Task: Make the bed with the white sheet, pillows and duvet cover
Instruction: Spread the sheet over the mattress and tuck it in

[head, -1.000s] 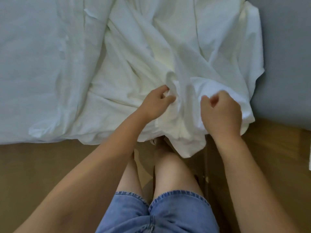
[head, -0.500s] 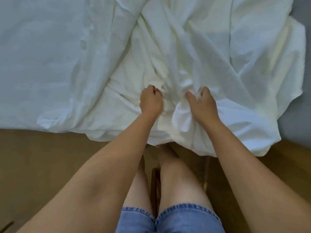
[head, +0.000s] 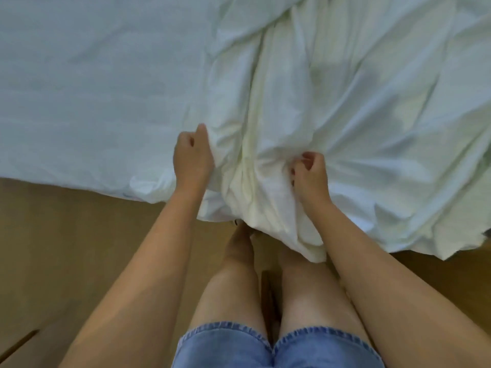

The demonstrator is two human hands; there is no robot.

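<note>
Both hands (head: 249,166) (fisted) in sheet (head: 265,181)

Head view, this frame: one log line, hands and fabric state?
left hand: grips crumpled white fabric | right hand: grips same bunch | fabric: overhangs bed edge above wooden floor | bed: unmade

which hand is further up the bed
The left hand: it grips the sheet higher on the bed than the right hand.

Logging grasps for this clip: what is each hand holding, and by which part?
Both hold the crumpled white fabric at its bunched edge hanging over the bed's near side: the left hand grips the left fold, the right hand the right fold.
</note>
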